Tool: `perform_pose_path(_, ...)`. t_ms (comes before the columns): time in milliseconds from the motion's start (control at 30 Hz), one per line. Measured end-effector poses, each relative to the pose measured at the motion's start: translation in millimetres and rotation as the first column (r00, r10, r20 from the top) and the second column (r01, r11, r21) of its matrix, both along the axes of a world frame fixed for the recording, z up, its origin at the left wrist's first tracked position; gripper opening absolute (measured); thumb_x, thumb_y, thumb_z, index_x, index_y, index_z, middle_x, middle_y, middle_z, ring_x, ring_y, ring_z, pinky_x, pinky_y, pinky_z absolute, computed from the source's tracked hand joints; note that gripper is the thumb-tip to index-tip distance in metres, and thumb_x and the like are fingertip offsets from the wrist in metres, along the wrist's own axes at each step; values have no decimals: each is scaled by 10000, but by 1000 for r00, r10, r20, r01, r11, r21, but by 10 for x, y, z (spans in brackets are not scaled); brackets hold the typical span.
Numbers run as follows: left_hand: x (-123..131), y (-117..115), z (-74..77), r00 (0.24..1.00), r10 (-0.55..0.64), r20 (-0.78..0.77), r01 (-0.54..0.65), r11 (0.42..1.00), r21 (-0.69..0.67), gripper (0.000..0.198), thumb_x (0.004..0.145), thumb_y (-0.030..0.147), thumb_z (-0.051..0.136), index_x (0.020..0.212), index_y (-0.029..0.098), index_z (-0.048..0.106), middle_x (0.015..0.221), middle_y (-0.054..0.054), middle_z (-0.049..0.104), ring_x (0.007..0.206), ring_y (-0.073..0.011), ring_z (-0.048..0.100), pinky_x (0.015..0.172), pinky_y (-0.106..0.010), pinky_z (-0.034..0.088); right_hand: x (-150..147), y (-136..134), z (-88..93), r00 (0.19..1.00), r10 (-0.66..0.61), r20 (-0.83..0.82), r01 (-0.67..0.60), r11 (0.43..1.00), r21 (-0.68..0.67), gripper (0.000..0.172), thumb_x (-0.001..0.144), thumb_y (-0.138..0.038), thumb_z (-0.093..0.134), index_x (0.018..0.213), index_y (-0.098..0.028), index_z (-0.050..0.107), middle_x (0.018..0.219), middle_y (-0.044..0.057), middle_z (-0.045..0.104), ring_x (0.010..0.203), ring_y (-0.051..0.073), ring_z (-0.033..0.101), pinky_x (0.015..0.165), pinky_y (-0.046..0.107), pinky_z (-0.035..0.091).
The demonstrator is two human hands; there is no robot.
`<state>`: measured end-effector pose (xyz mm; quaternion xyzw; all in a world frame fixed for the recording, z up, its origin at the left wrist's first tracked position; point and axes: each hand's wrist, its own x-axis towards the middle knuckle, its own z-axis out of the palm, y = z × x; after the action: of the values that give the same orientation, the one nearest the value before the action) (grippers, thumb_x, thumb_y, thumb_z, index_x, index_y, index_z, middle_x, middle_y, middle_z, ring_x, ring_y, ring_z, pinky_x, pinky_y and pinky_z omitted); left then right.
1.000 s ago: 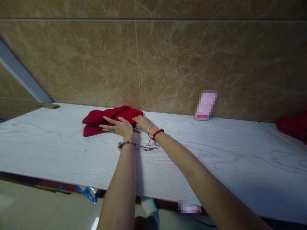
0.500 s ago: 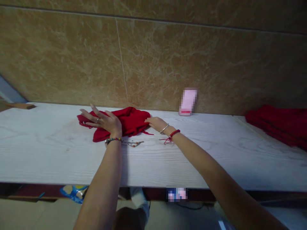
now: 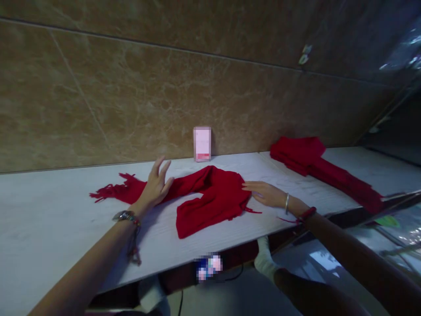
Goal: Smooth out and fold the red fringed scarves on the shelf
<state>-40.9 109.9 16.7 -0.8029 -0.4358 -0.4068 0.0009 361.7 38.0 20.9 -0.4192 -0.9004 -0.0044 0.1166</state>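
A red scarf lies bent on a white wood-grain surface, its fringed end stretched out to the left and another part turned towards me. Over the scarf near that fringe is my left hand, fingers spread and raised; whether the palm touches the cloth I cannot tell. My right hand lies flat with straight fingers, the tips at the scarf's right edge, where a few loose strands stick out. Neither hand is closed around the fabric.
Against the tiled wall leans a blurred pink phone-like object. More folded red cloth lies on the right, one length reaching the front edge. Below that edge are a blurred screen-like item and a dark cable.
The view has turned to the right. The bunched scarf is more spread out, with its fringe visible at the left and a part folded towards me. Both hands remain by it.
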Motion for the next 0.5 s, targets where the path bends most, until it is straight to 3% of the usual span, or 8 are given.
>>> perform_pose_path(133,997,56,341,965,-209,-158,214,977,15,487,891,386,390,1343,210,430,1489,-125,304,1378,-250,278,1115,-453,254,820,-41,404,955,-294,-29,295,951,86,433,820,-181,429,1215,-213,602,1317,82,573,1262,220,482,1082,471,365)
perform_pose_path(233,1979,181,669,873,-381,-304,388,921,-38,450,895,367,443,1320,227,478,1468,-106,372,1368,-235,306,1110,-414,271,1460,64,673,833,-547,-79,553,821,143,474,860,-288,407,1302,-164,527,1367,108,523,1319,236,407,1129,467,280)
perform_pose_path(300,2654,276,825,776,-471,-419,452,879,-151,463,909,369,428,1350,228,448,1479,-97,370,1387,-220,270,1121,-404,245,1846,191,776,732,-677,-78,681,724,108,535,873,-340,392,1351,-109,466,1409,140,470,1345,241,366,1144,440,244)
perform_pose_path(400,3557,400,926,672,-502,-544,432,863,-262,528,912,393,426,1392,175,396,1524,-118,274,1423,-248,153,1134,-435,192,2331,446,806,613,-790,-27,790,613,0,607,873,-411,397,1380,-78,418,1442,169,417,1360,270,333,1145,444,226)
perform_pose_path(500,4257,499,902,669,-499,-551,400,866,-299,556,928,419,371,1420,161,350,1540,-123,220,1426,-274,130,1121,-482,209,2717,738,737,572,-820,-21,820,572,-33,617,876,-484,387,1372,-121,444,1417,162,454,1343,298,358,1132,484,234)
